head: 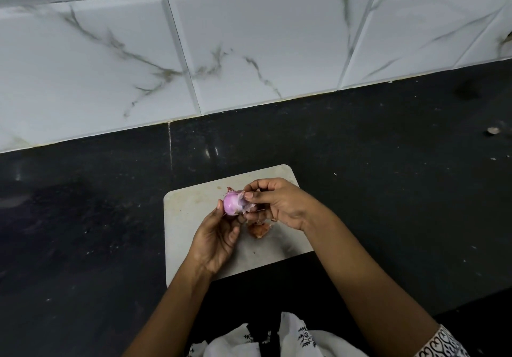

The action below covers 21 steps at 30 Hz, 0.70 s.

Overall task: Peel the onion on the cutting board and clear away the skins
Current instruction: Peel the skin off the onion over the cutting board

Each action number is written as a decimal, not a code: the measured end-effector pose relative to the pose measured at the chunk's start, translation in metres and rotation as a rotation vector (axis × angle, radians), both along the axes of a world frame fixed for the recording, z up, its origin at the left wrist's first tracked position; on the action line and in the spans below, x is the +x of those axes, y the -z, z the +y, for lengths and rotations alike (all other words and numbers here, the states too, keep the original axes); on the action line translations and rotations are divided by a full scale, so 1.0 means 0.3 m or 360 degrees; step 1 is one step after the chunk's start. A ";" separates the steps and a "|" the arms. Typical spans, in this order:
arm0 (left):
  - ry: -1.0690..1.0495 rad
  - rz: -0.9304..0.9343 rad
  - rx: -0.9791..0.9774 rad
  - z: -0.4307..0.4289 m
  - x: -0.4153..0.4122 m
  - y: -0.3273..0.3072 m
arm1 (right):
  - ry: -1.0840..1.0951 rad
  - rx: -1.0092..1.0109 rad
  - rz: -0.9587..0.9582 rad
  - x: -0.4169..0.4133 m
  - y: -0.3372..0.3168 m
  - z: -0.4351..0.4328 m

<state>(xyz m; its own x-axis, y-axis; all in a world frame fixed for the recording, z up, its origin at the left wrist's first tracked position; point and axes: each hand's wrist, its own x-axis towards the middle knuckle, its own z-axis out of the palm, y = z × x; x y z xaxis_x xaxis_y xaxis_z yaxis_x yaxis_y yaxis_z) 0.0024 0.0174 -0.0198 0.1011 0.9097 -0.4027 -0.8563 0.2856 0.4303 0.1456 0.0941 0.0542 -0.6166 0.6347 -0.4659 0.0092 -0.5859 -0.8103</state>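
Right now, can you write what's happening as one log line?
step: peeling | left hand: holds onion | right hand: pinches skin flap | peeled skins: on cutting board

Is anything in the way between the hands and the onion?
Nothing visible. The left hand holds the onion over the cutting board, and the right hand pinches skin at its side.

Person wearing a white garment (293,327) printed with black floral motifs, right sleeve (440,343) showing a black-and-white scrollwork cuff, forearms bare
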 end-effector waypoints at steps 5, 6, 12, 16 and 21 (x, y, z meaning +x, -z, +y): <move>0.0005 -0.0104 0.0017 0.004 0.008 -0.008 | 0.0025 -0.0185 0.0146 0.015 -0.004 -0.008; 0.0001 -0.0102 0.0017 0.005 0.006 -0.003 | 0.0030 -0.0171 0.0145 0.018 -0.004 -0.009; 0.0084 0.0041 0.0074 -0.001 0.000 -0.023 | 0.0050 0.0165 -0.0112 0.003 -0.005 -0.016; 0.0089 0.0313 0.0102 0.015 0.006 -0.054 | 0.0105 0.0340 -0.0229 -0.024 -0.008 -0.038; -0.0003 0.0391 0.0110 0.022 0.002 -0.051 | 0.0198 0.0636 -0.0440 -0.025 0.018 -0.056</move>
